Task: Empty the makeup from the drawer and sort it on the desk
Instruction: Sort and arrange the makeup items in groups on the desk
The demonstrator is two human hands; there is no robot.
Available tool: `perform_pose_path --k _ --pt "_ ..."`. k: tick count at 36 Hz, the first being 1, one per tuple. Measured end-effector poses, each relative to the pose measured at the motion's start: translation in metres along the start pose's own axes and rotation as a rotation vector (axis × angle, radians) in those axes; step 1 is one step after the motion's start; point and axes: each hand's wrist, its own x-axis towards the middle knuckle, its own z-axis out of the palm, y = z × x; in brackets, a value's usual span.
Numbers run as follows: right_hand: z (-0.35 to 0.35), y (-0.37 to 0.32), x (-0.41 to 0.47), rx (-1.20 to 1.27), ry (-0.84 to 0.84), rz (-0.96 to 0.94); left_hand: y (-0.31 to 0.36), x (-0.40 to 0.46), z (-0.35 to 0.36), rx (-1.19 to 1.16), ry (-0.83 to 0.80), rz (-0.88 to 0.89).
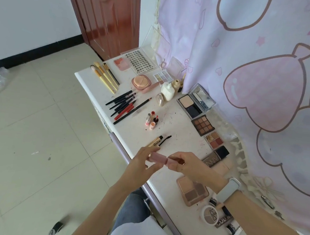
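Both hands grasp one pink tube [158,157] above desk [177,126].
Left hand [143,162], right hand [187,165] pinch opposite ends; long axis level, left-right.

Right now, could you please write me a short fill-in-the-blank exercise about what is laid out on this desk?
1. Both hands hold a small ___ tube above the desk.
2. The makeup brushes at the far corner have ___ handles.
3. The open mascara wand lies beside a ___ tube.
4. The right wrist wears a pale ___ band.

Missing words: pink; yellow; gold; blue
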Motion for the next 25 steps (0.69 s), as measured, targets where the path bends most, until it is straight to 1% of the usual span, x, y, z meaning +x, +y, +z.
perform_pose_path --k 2,7,9,11,13,16,19,21,23,25 --pt "-0.001 -0.001 0.0 0.009 0.003 -0.005 -0.001 0.0 -0.002 -0.023 0.008 0.022" --pt "-0.002 -0.001 0.0 -0.043 0.055 -0.025 0.004 0.003 -0.004 0.057 -0.071 -0.195" --pt "0.001 -0.002 0.001 -0.052 0.052 -0.024 0.002 0.002 -0.006 0.071 -0.034 -0.154" --pt "0.003 -0.001 0.002 -0.058 0.04 -0.019 0.002 0.001 -0.01 0.032 -0.007 -0.084" --pt "0.003 0.0 0.003 -0.07 0.04 -0.024 0.002 0.002 -0.013 0.031 -0.024 -0.039" --pt "0.004 -0.001 0.003 -0.113 0.063 -0.077 0.006 0.003 -0.017 0.121 -0.128 -0.041" --pt "0.006 -0.003 0.001 -0.254 0.104 -0.19 0.004 0.004 -0.019 0.15 -0.273 -0.08" --pt "0.007 -0.002 0.0 -0.362 0.145 -0.276 0.004 0.005 -0.021 0.09 -0.326 -0.175" --pt "0.006 0.001 0.001 -0.442 0.18 -0.354 0.004 0.006 -0.024 -0.043 -0.354 -0.279" --pt "0.007 0.003 0.003 -0.493 0.208 -0.42 0.003 0.005 -0.028 -0.148 -0.386 -0.338"
